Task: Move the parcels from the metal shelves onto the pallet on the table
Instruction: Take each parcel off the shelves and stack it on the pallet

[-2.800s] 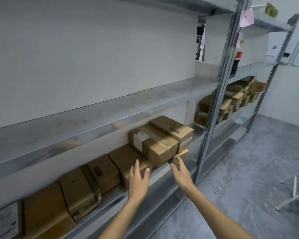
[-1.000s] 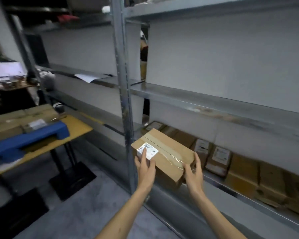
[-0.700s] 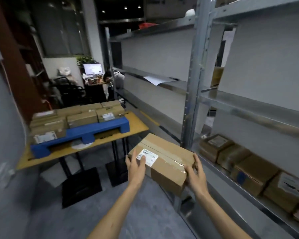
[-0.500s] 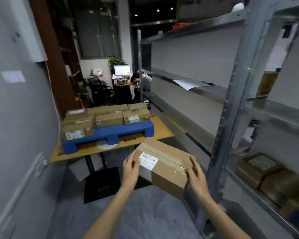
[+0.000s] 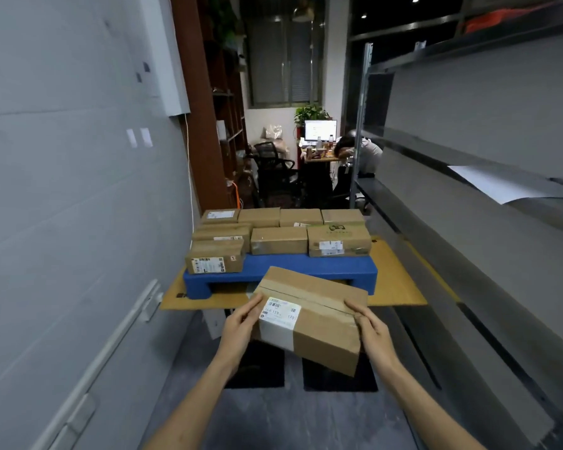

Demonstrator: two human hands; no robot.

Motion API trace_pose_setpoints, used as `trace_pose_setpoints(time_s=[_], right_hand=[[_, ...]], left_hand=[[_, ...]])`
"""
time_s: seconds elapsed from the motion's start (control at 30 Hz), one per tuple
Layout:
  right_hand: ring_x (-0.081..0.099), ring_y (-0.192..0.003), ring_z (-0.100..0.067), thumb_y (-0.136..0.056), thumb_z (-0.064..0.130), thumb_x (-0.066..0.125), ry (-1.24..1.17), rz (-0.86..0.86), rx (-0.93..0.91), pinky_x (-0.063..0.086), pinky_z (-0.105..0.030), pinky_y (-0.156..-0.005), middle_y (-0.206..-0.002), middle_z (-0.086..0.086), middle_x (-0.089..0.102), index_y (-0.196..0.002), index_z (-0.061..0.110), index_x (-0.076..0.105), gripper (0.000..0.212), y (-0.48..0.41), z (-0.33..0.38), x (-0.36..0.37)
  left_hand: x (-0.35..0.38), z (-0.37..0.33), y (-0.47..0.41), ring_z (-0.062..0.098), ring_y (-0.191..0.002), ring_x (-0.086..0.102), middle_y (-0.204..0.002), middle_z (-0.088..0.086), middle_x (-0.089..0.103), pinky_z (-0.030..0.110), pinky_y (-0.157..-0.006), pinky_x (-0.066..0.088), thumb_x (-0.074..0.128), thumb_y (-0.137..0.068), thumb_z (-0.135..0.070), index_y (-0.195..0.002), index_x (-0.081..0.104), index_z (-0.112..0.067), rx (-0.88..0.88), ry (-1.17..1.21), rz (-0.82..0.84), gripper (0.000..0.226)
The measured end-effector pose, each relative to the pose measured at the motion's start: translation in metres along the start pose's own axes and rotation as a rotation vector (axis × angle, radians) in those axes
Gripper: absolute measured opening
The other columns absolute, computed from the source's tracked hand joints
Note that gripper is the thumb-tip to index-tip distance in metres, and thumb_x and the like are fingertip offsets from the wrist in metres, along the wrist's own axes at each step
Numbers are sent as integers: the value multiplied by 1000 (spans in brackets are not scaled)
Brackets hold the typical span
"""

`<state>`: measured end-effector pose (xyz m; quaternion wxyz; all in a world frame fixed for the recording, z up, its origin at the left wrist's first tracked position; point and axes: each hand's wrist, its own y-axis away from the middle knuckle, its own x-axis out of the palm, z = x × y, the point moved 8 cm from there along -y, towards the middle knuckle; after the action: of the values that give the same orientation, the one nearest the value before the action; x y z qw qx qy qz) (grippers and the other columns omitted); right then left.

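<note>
Surface (image 5: 395, 277): a tan top standing in a narrow aisle, with a grey wall (image 5: 62, 190) to the left and the metal shelves (image 5: 468, 151) along the right. On it sits a blue pallet (image 5: 306, 269) loaded with brown parcels (image 5: 278, 240) in close rows. A loose white sheet (image 5: 494, 185) lies on a right-hand shelf. At the far end are a lit monitor (image 5: 320, 129), a potted plant (image 5: 311, 112), a black office chair (image 5: 273, 164) and a person (image 5: 363, 151) slumped at a desk.

The held parcel (image 5: 322, 323) is in the air, tilted, just short of the surface's near edge and clear of the pallet. The left hand (image 5: 241, 326) grips its left end with the thumb on top; the right hand (image 5: 372, 332) grips its right end, fingers curled round the corner.

Its white label (image 5: 280, 313) bears a barcode and figures too small to read reliably. The near left parcel (image 5: 215, 259) on the pallet carries barcode labels; the near right parcel (image 5: 338, 241) carries a green printed mark and a white label, neither legible.
</note>
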<state>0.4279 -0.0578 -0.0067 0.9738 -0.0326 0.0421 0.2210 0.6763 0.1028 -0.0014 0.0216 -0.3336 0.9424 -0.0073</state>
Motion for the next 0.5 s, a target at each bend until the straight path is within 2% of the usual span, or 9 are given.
trace_pose_setpoints(time_s=[0.1,0.13,0.23,0.33,0.5], right_hand=[[49,-124,-9,-105,23,43,-17,-4,-19,40,-22,-91,-135,10,57,-112,43,68,33,-34,-1,19],[47,-126,-8,-104,24,45,-26,3,-25,40,-23,-93,-137,12,56,-114,44,67,31,-44,0,25],[33,-135,-5,-101,28,53,2,58,-32,32,-27,-102,-153,9,37,-125,47,61,32,-75,0,45],[16,-149,-11,-100,28,55,20,81,-21,25,-33,-113,-164,5,16,-133,46,56,37,-104,-5,62],[18,-148,-10,-101,29,53,-9,94,24,21,-31,-115,-162,10,22,-140,45,49,42,-156,-26,87]], left_hand=[[-4,5,-22,2,-130,47,-141,-15,54,25,-105,44,67,-92,-35,-135,60,-33,31,-29,-47,44],[-6,7,-31,3,-130,47,-142,-13,53,25,-105,43,69,-92,-34,-136,59,-33,33,-33,-69,45],[-10,16,-59,9,-132,47,-142,-10,54,39,-112,41,73,-88,-34,-135,60,-33,17,-3,-140,49],[-16,28,-89,11,-130,50,-139,-10,58,42,-112,41,76,-86,-33,-131,63,-34,-16,48,-229,47],[-26,55,-143,12,-123,56,-131,-8,64,42,-108,45,76,-86,-32,-127,65,-36,-52,128,-338,42]])
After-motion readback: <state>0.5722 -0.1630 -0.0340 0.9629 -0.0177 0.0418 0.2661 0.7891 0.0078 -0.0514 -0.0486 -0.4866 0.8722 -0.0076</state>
